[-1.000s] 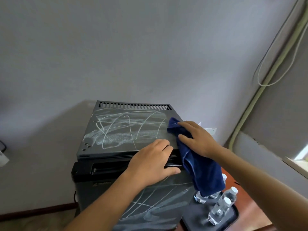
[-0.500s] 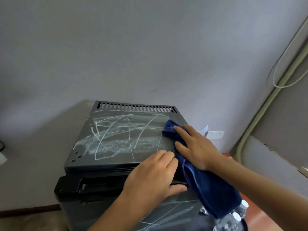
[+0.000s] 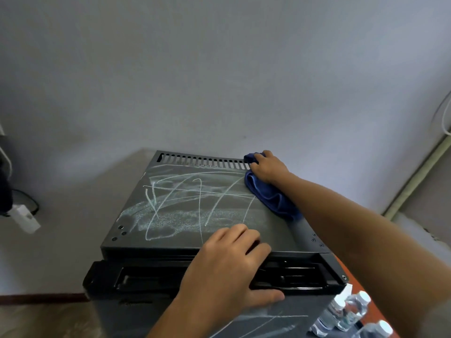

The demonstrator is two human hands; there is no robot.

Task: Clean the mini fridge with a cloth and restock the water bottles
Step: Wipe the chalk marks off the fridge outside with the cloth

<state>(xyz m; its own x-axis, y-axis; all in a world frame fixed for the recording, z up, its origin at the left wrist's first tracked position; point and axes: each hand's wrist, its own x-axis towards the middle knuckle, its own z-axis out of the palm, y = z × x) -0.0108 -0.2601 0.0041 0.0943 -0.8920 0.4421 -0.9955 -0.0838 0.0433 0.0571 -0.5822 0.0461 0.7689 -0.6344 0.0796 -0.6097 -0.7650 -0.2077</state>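
Observation:
The black mini fridge [image 3: 185, 223] stands in front of me, its top covered with white chalk scribbles and smears. My right hand [image 3: 267, 168] grips the blue cloth [image 3: 273, 196] at the back right corner of the top, beside the vent slots. The cloth trails toward the right edge. My left hand [image 3: 231, 272] rests on the front edge of the top, fingers curled over the lip and thumb against the door. Several clear water bottles [image 3: 349, 311] with white caps stand at the lower right.
A grey wall rises close behind the fridge. A white plug or adapter [image 3: 25, 217] with a dark cable lies on the floor to the left. A pale pipe [image 3: 419, 176] and white cables run up the wall on the right.
My right hand has slid the cloth from the middle right of the top to the back right corner. My left hand stays on the front edge. The view tilted down slightly.

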